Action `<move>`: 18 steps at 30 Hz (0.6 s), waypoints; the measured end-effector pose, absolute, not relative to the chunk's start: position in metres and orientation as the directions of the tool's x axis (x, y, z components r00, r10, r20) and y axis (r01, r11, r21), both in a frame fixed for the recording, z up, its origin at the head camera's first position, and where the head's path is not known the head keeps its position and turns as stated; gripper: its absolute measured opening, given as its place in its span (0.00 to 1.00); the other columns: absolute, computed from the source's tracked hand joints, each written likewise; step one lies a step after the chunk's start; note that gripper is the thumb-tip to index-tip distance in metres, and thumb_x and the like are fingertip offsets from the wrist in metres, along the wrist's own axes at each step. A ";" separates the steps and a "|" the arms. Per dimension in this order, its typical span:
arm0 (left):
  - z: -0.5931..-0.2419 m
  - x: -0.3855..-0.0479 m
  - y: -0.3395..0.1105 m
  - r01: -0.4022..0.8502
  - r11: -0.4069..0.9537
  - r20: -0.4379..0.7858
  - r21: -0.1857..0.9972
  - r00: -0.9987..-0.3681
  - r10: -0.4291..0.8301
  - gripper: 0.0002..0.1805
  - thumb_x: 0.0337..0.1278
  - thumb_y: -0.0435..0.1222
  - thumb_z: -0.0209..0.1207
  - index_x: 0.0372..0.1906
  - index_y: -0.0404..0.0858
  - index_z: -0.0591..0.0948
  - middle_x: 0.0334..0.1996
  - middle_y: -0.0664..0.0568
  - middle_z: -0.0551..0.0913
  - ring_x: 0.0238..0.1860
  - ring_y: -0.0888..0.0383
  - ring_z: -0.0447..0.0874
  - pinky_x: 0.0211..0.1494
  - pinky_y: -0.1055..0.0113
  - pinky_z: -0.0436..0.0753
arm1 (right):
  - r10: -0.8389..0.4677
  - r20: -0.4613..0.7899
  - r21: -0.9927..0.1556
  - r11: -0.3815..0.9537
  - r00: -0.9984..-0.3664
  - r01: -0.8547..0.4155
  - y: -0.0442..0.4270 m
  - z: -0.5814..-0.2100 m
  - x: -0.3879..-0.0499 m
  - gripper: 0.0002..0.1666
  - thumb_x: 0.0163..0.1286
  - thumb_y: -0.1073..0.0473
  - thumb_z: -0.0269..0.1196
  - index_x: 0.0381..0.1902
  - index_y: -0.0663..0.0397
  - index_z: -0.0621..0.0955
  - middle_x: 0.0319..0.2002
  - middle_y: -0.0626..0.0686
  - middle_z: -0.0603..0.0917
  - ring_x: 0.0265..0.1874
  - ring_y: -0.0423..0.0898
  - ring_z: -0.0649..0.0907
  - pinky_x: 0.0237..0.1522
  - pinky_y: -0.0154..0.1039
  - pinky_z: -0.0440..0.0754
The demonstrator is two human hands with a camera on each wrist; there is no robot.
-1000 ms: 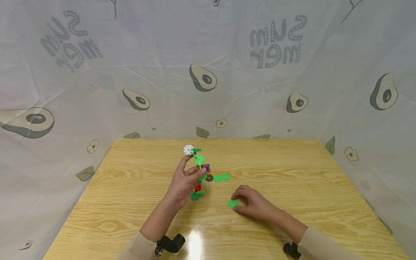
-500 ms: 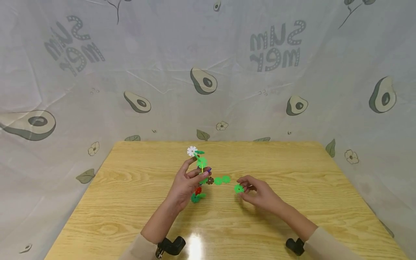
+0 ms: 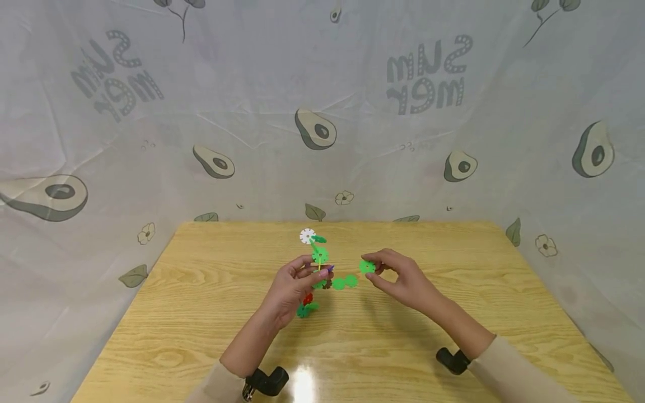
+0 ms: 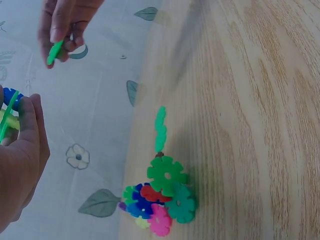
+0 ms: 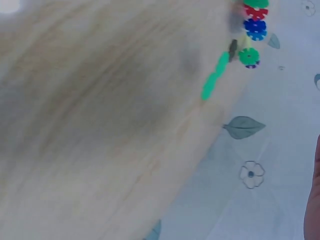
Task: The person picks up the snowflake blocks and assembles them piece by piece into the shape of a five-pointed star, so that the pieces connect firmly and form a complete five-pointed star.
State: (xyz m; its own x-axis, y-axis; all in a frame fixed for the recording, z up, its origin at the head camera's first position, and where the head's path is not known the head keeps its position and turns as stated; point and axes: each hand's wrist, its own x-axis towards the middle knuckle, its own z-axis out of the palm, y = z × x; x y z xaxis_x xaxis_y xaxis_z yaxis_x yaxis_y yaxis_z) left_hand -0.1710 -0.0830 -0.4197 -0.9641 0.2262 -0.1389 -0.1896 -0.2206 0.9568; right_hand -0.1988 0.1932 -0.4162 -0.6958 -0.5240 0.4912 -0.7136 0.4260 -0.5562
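My left hand (image 3: pixel 287 294) holds up a cluster of joined notched plastic discs, with a white disc (image 3: pixel 307 236) at its top and a light green disc (image 3: pixel 319 256) lower down. A blue disc (image 4: pixel 14 98) shows at those fingers in the left wrist view. Between thumb and fingers, my right hand (image 3: pixel 410 280) pinches a single green notched disc (image 3: pixel 367 267), raised above the table and apart from the cluster. Below the left hand, another joined group with a red disc (image 3: pixel 308 299) stands on the table, partly hidden. Two green discs (image 3: pixel 345 282) extend from it to the right.
The wooden table (image 3: pixel 453 336) ends at a pale curtain (image 3: pixel 373 157) printed with avocados. In the left wrist view the standing group also shows pink (image 4: pixel 160 220) and teal discs (image 4: pixel 181 204). Each wrist wears a black camera mount (image 3: pixel 269 382).
My right hand has lifted the green disc off the table and brought it up, nearer the left hand. The left hand's cluster has shifted slightly right.
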 end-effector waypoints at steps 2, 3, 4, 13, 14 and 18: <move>-0.420 -0.171 -0.083 -0.190 -0.213 -0.137 0.958 -0.961 0.242 0.19 0.70 0.32 0.65 0.62 0.34 0.77 0.53 0.54 0.91 0.52 0.63 0.91 0.65 0.63 0.82 | -0.532 0.474 -0.574 0.418 -0.702 -0.704 0.191 -0.412 -0.200 0.20 0.70 0.68 0.70 0.59 0.55 0.85 0.46 0.51 0.88 0.38 0.39 0.85 0.45 0.38 0.89; -0.420 -0.171 -0.083 -0.189 -0.213 -0.134 0.959 -0.959 0.248 0.19 0.70 0.32 0.65 0.62 0.35 0.78 0.52 0.54 0.91 0.52 0.63 0.91 0.64 0.64 0.83 | -0.537 0.460 -0.585 0.415 -0.707 -0.697 0.190 -0.410 -0.201 0.19 0.70 0.67 0.70 0.58 0.55 0.85 0.46 0.51 0.88 0.38 0.38 0.85 0.45 0.37 0.89; -0.420 -0.171 -0.083 -0.188 -0.212 -0.132 0.959 -0.958 0.254 0.19 0.70 0.33 0.65 0.61 0.35 0.78 0.52 0.54 0.92 0.51 0.63 0.91 0.63 0.65 0.83 | -0.543 0.445 -0.600 0.410 -0.712 -0.687 0.189 -0.409 -0.202 0.19 0.71 0.66 0.69 0.58 0.55 0.85 0.46 0.51 0.89 0.39 0.38 0.85 0.46 0.36 0.89; -0.420 -0.171 -0.084 -0.194 -0.171 -0.138 0.966 -0.945 0.296 0.19 0.72 0.34 0.64 0.62 0.33 0.79 0.52 0.50 0.92 0.51 0.62 0.91 0.69 0.60 0.83 | -0.582 0.347 -0.715 0.344 -0.736 -0.609 0.179 -0.397 -0.206 0.18 0.71 0.66 0.69 0.58 0.59 0.84 0.50 0.57 0.89 0.41 0.38 0.85 0.49 0.35 0.88; -0.420 -0.171 -0.084 -0.196 -0.167 -0.140 0.966 -0.944 0.298 0.19 0.72 0.34 0.64 0.63 0.33 0.78 0.52 0.49 0.92 0.52 0.62 0.91 0.69 0.60 0.83 | -0.588 0.344 -0.716 0.340 -0.732 -0.610 0.177 -0.396 -0.206 0.18 0.71 0.65 0.69 0.58 0.59 0.84 0.50 0.57 0.89 0.41 0.38 0.84 0.49 0.35 0.88; -0.419 -0.171 -0.084 -0.195 -0.163 -0.137 0.967 -0.941 0.310 0.22 0.72 0.34 0.64 0.65 0.31 0.77 0.53 0.51 0.92 0.53 0.62 0.91 0.70 0.60 0.83 | -0.609 0.341 -0.709 0.333 -0.716 -0.621 0.172 -0.393 -0.207 0.18 0.71 0.65 0.69 0.58 0.59 0.85 0.50 0.57 0.89 0.42 0.38 0.85 0.49 0.36 0.89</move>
State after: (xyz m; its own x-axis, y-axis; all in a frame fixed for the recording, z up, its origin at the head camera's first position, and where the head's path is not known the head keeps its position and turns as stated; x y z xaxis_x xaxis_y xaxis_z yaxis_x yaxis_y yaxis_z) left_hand -0.1710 -0.0841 -0.4192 -0.9407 0.3104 -0.1372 -0.1948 -0.1627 0.9673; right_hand -0.2075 0.1722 -0.3932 -0.7162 -0.6090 0.3409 -0.6211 0.3333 -0.7093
